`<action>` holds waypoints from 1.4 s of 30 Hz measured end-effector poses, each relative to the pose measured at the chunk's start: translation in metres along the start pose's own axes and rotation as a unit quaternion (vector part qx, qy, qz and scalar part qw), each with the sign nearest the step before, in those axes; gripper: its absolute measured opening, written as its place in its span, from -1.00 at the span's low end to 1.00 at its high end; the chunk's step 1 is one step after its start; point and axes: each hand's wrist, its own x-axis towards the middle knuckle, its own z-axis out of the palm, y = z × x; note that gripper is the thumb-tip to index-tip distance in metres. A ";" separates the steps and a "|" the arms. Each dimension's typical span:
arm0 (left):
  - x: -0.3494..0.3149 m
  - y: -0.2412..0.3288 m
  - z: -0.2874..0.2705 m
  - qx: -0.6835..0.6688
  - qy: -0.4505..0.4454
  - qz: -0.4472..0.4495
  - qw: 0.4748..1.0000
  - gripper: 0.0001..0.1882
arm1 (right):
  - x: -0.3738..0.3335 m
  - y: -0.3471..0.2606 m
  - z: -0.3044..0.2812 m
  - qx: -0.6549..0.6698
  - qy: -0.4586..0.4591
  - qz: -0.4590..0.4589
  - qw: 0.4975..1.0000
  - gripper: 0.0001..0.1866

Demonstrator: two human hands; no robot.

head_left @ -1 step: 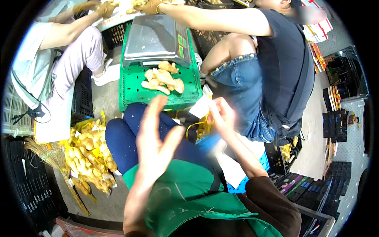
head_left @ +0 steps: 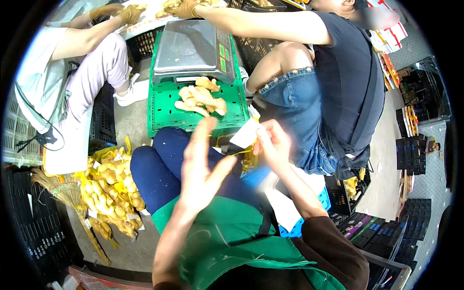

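Paper slip [head_left: 245,134], white, thin, likely light and floppy; best pinched at an edge. Right hand [head_left: 274,145] nips it over the lap; left hand [head_left: 202,166] spread, empty, near green crate [head_left: 162,108]

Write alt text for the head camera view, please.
A seated person's right hand pinches a small white slip, left hand open beside it, above a green crate of ginger roots and a weighing scale.
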 end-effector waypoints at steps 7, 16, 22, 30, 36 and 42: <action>-0.030 -0.017 0.025 -0.228 -0.107 -0.136 0.958 -0.84 | 0.067 -0.065 -0.001 0.229 0.177 -0.040 0.956 -0.82; -0.063 -0.042 -0.044 -0.200 -0.049 -0.243 0.948 -0.86 | 0.130 -0.069 -0.030 0.099 0.221 -0.266 0.933 -0.79; -0.040 -0.020 -0.053 -0.443 0.277 -0.261 0.812 -0.84 | 0.107 -0.037 0.050 -0.251 -0.056 -0.183 0.949 -0.54; -0.036 -0.026 -0.056 -0.409 0.340 -0.219 0.818 -0.82 | -0.001 0.015 0.137 0.056 -0.328 0.083 0.939 -0.73; -0.044 -0.025 -0.060 -0.357 0.375 -0.205 0.830 -0.88 | -0.008 0.000 0.130 0.140 -0.258 0.155 0.943 -0.75; -0.053 -0.035 -0.062 -0.324 0.372 -0.207 0.845 -0.88 | -0.007 0.006 0.127 0.112 -0.265 0.125 0.949 -0.78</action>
